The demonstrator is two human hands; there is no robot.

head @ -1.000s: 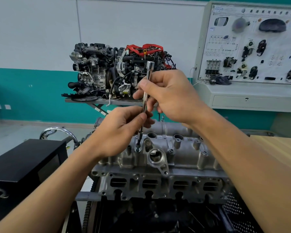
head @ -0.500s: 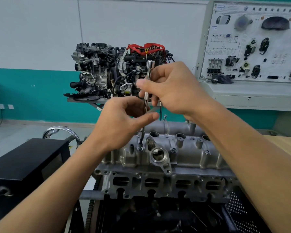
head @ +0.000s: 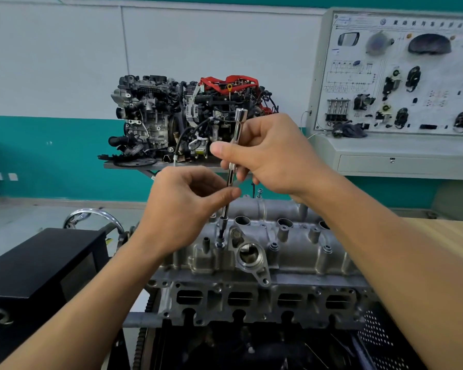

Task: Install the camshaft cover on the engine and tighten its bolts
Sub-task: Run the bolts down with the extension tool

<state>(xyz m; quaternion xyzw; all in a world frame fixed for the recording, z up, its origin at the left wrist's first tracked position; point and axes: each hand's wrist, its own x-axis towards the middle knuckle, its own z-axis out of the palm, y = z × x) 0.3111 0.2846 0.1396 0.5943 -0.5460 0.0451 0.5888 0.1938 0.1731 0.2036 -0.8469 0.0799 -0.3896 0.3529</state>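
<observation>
Camshaft cover (head: 292, 252) sat atop the engine (head: 251, 303); display engine (head: 171, 121) and training board (head: 398, 76) stood against the far wall. Right hand (head: 273, 156) pinched the upper extension bar (head: 238, 132). Left hand (head: 182, 204) pinched its lower shaft, with the tip on a front-left bolt (head: 219, 245). Versus a second earlier, the bar stayed on that bolt and the left thumb lay straighter. Black box (head: 38, 265) stood close on the left, wooden bench (head: 444, 236) on the right, with open floor beyond on the left.

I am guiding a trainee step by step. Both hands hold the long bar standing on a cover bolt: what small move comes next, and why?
Probably twirl the extension bar to run the bolt down. Its tip sits on that bolt in the camshaft cover, the right hand pinches the upper shaft, the left hand the lower, and nothing is fitted on its top end.
</observation>
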